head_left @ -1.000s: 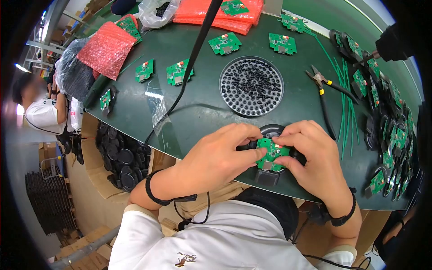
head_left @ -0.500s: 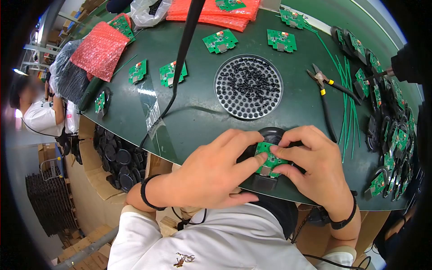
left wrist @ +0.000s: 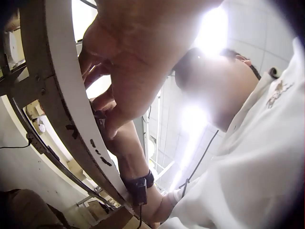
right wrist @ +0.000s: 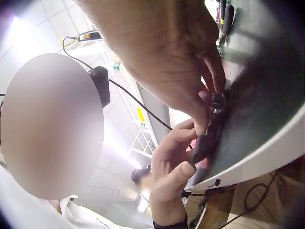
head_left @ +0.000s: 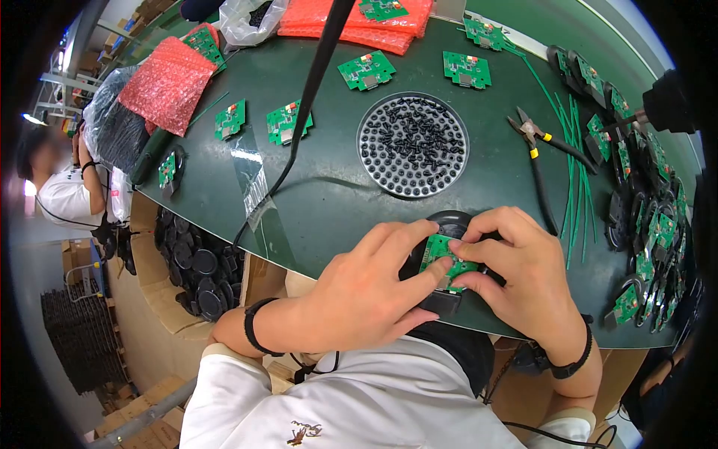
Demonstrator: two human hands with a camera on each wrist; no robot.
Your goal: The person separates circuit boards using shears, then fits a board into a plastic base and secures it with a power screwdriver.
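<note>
Black block (head_left: 441,301): the near end of the black housing, between the grips and close to the front edge of the tabletop (head_left: 508,176).
Left hand (head_left: 374,280): its grip is closed on the left side of the black housing, one fingertip on the board and another higher up at the rim; the thumb stands apart, beside the block.
Right hand (head_left: 523,269): its grip pinches the green circuit board (head_left: 436,246) on the right, index fingertip beyond the thumb tip.
Green circuit board: seated over the black housing, left of the right grip and right of the left one, partly hidden by fingertips. Whether it sits flush cannot be told.
Black housing (head_left: 451,216): long axis pointing away from the body, between the two grips, curved end farthest; both hands touch it, so neither is clearly nearer.
Round tray (head_left: 413,196): beyond both grips, slightly left of the right one, with small black screws (head_left: 419,142) heaped on it.
Pliers (head_left: 529,131): beyond the right grip, open jaws farthest, beside green strips (head_left: 572,187).
Loose boards (head_left: 465,69): past the tray.
Red bubble wrap (head_left: 359,31): farther still, beyond the left grip.
</note>
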